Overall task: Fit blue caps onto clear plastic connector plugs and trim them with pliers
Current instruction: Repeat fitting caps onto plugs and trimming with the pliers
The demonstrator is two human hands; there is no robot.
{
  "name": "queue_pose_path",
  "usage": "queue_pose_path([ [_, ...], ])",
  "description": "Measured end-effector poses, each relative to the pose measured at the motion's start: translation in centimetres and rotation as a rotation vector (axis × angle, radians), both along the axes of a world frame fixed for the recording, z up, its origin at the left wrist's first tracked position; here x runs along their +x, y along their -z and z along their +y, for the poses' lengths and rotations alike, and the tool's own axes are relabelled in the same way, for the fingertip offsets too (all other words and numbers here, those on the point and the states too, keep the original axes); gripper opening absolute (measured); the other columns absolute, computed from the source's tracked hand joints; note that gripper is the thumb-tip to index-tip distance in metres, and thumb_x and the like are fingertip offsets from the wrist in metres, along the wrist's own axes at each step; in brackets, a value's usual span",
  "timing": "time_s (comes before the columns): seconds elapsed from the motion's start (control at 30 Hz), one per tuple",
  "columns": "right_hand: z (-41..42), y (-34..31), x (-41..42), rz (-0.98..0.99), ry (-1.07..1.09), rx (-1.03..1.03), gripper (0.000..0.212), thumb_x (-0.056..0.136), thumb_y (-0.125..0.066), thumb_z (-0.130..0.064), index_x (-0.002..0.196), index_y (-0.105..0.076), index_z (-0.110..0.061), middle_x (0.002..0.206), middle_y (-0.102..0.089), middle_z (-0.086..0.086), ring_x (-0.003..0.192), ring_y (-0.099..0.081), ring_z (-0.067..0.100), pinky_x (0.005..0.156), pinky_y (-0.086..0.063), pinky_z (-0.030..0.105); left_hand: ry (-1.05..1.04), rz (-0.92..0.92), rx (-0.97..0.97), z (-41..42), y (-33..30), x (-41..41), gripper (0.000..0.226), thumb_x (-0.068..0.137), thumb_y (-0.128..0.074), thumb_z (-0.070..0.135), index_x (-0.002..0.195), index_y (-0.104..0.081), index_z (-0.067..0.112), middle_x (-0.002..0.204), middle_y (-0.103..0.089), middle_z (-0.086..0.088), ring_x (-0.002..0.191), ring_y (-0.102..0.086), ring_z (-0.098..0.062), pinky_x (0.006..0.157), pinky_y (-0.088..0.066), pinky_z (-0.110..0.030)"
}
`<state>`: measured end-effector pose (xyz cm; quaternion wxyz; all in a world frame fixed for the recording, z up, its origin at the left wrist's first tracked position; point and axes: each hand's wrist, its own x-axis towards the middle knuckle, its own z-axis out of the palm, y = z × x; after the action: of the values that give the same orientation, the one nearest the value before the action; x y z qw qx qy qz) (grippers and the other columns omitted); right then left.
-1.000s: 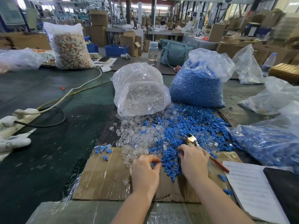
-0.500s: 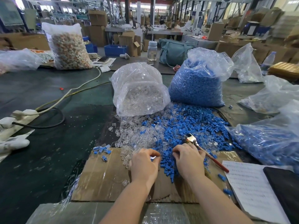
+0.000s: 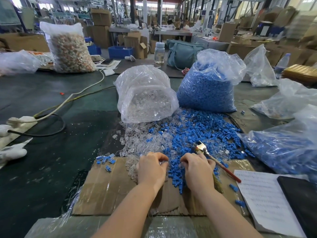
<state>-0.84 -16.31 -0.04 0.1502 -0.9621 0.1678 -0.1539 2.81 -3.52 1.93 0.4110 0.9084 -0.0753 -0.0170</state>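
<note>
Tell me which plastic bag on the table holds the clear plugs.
The bag of clear plugs lying directly beyond the left hand, mouth spilling clear pieces. The upright bag to its right holds blue caps.

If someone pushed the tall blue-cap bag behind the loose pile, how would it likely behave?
The blue-cap bag would probably slump and give rather than slide stiffly, since its thin film wrinkles around loose pieces. It looks packed full, so likely heavy for a bag. Its open top is only gathered, so tipping it could spill more caps onto the loose pile.
</note>
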Motion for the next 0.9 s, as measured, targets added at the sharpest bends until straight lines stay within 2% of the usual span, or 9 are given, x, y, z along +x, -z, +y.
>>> queue_pose_path([
  [0.23, 0.3, -0.1, -0.5, 0.072, -0.048, -0.023, 0.019, 0.092, -0.051, -0.040, 0.107, -0.061, -0.034, 0.107, -0.057, -0.016, 0.108, -0.042, 0.011, 0.089, -0.018, 0.035, 0.005, -0.004, 0.032, 0.0, 0.2, 0.4, 0.007, 0.086, -0.064, 0.029, 0.090, -0.067, 0.033, 0.105, -0.060, 0.009, 0.104, -0.050, -0.017, 0.099, -0.039, -0.043],
  [0.33, 0.3, -0.1, -0.5, 0.087, -0.052, -0.025, 0.017, 0.090, -0.055, -0.039, 0.105, -0.061, -0.035, 0.105, -0.056, -0.016, 0.108, -0.043, 0.011, 0.091, -0.019, 0.035, 0.016, -0.005, 0.039, -0.1, 0.4, 0.7, 0.007, 0.086, -0.064, 0.029, 0.090, -0.067, 0.033, 0.107, -0.060, 0.008, 0.105, -0.051, -0.018, 0.099, -0.040, -0.043],
  [0.47, 0.2, -0.2, -0.5, 0.082, -0.044, -0.011, 0.011, 0.094, -0.050, -0.028, 0.096, -0.060, -0.033, 0.099, -0.057, -0.015, 0.104, -0.043, 0.012, 0.091, -0.022, 0.035, 0.060, -0.062, 0.142, -0.5, 0.8, 1.1, 0.016, 0.087, -0.062, 0.032, 0.102, -0.066, 0.033, 0.112, -0.059, 0.008, 0.111, -0.046, -0.016, 0.104, -0.033, -0.038],
  [0.57, 0.1, -0.2, -0.7, 0.090, -0.058, -0.032, 0.010, 0.096, -0.047, -0.030, 0.098, -0.056, -0.031, 0.101, -0.057, -0.014, 0.103, -0.044, 0.012, 0.092, -0.025, 0.035, 0.132, -0.108, 0.250, -0.7, 1.0, 1.3, 0.029, 0.091, -0.055, 0.033, 0.120, -0.057, 0.036, 0.119, -0.052, 0.009, 0.115, -0.039, -0.014, 0.107, -0.024, -0.036],
  [0.67, 0.0, -0.4, -1.0, 0.056, -0.046, -0.014, 0.013, 0.097, -0.046, -0.033, 0.102, -0.057, -0.029, 0.104, -0.058, -0.015, 0.105, -0.046, 0.012, 0.091, -0.028, 0.034, 0.184, -0.102, 0.248, -0.9, 0.9, 1.5, 0.032, 0.093, -0.053, 0.029, 0.124, -0.056, 0.035, 0.121, -0.053, 0.008, 0.116, -0.039, -0.015, 0.107, -0.027, -0.035],
  [0.7, 0.0, -0.6, -1.1, 0.021, -0.041, 0.039, 0.013, 0.096, -0.048, -0.032, 0.102, -0.058, -0.028, 0.102, -0.059, -0.014, 0.104, -0.048, 0.011, 0.092, -0.030, 0.033, 0.197, -0.081, 0.185, -0.9, 0.8, 1.5, 0.029, 0.093, -0.054, 0.026, 0.121, -0.059, 0.033, 0.120, -0.056, 0.007, 0.115, -0.042, -0.014, 0.107, -0.031, -0.036],
  [0.77, 0.1, -1.2, -0.9, -0.066, -0.041, 0.305, 0.009, 0.093, -0.055, -0.026, 0.097, -0.063, -0.024, 0.094, -0.062, -0.012, 0.096, -0.054, 0.011, 0.090, -0.041, 0.032, 0.232, -0.006, -0.008, -1.1, 0.5, 1.4, 0.025, 0.090, -0.058, 0.019, 0.113, -0.065, 0.028, 0.113, -0.063, 0.006, 0.108, -0.052, -0.010, 0.101, -0.040, -0.031],
  [0.83, 0.2, -1.9, -0.7, -0.141, -0.055, 0.615, 0.006, 0.090, -0.060, -0.015, 0.092, -0.065, -0.019, 0.086, -0.065, -0.009, 0.087, -0.059, 0.009, 0.080, -0.048, 0.023, 0.245, 0.067, -0.183, -1.0, 0.2, 1.0, 0.025, 0.087, -0.062, 0.012, 0.109, -0.068, 0.023, 0.105, -0.067, 0.007, 0.097, -0.059, -0.005, 0.089, -0.045, -0.018],
  [0.9, 0.2, -2.5, -0.6, -0.183, -0.069, 0.768, 0.008, 0.088, -0.062, -0.009, 0.088, -0.066, -0.016, 0.082, -0.067, -0.005, 0.082, -0.061, 0.007, 0.071, -0.046, 0.011, 0.224, 0.120, -0.334, -0.8, -0.1, 0.8, 0.024, 0.084, -0.065, 0.006, 0.104, -0.069, 0.020, 0.094, -0.068, 0.008, 0.089, -0.062, -0.002, 0.076, -0.045, -0.007],
])
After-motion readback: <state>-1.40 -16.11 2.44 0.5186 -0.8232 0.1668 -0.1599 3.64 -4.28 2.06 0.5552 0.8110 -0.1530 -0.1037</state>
